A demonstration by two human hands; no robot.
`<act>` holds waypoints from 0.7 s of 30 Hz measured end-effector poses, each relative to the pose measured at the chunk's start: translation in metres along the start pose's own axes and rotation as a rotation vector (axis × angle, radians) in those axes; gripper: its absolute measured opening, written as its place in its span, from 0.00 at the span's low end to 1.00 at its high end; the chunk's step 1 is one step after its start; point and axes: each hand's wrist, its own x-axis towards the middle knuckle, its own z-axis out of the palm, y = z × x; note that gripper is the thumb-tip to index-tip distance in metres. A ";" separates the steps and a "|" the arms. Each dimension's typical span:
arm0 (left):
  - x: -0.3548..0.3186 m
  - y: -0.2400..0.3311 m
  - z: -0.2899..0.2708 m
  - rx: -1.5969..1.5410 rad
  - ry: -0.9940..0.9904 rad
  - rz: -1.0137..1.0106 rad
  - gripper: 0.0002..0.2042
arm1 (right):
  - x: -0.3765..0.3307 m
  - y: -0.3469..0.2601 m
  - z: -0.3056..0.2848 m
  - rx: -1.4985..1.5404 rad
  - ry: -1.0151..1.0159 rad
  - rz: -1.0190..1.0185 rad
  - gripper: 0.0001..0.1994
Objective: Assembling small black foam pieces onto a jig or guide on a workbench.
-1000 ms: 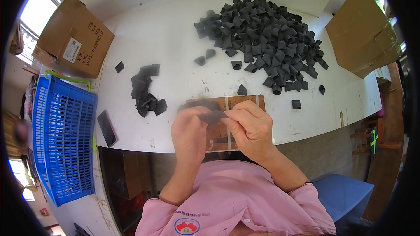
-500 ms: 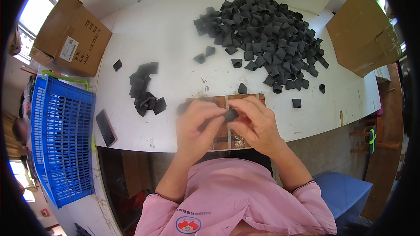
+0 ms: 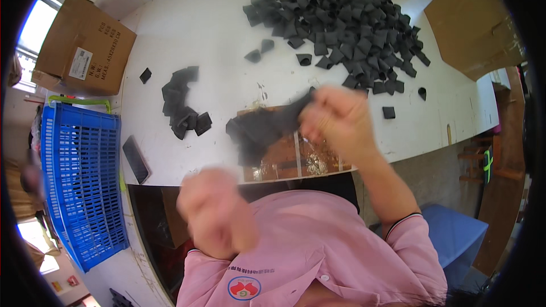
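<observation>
Blurred by motion, my left hand (image 3: 213, 210) is off the table's front edge, over my lap; its fingers cannot be made out. My right hand (image 3: 338, 119) has curled fingers above the right part of a brown board (image 3: 281, 162). Its fingertips close on the upper right end of a dark strip of black fabric pieces (image 3: 259, 131), which lies slanted across the board and is partly smeared. To the left sits a curved, overlapping row of flat black pieces (image 3: 179, 99). A big heap of small black tube-like pieces (image 3: 347, 23) covers the far right.
A phone (image 3: 136, 160) lies at the table's left edge, beside a blue plastic basket (image 3: 82, 187). Cardboard boxes stand at far left (image 3: 85, 45) and far right (image 3: 472, 23). Single black pieces (image 3: 388, 113) are scattered about. A blue stool (image 3: 455, 233) is at lower right.
My hands, together over the board around a small black piece, have parted. The left has swung down and left toward my body; the right has risen slightly. The black strip on the board is now exposed.
</observation>
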 end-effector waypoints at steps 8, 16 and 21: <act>-0.046 0.048 0.002 -0.686 0.217 0.414 0.08 | -0.040 0.079 0.005 -0.080 0.322 0.177 0.10; -0.048 -0.053 -0.017 0.190 -0.593 -0.196 0.12 | -0.078 0.102 0.012 -0.091 0.227 0.412 0.08; -0.066 -0.122 -0.042 0.489 -1.025 -0.036 0.14 | -0.081 0.102 0.008 -0.115 0.224 0.394 0.08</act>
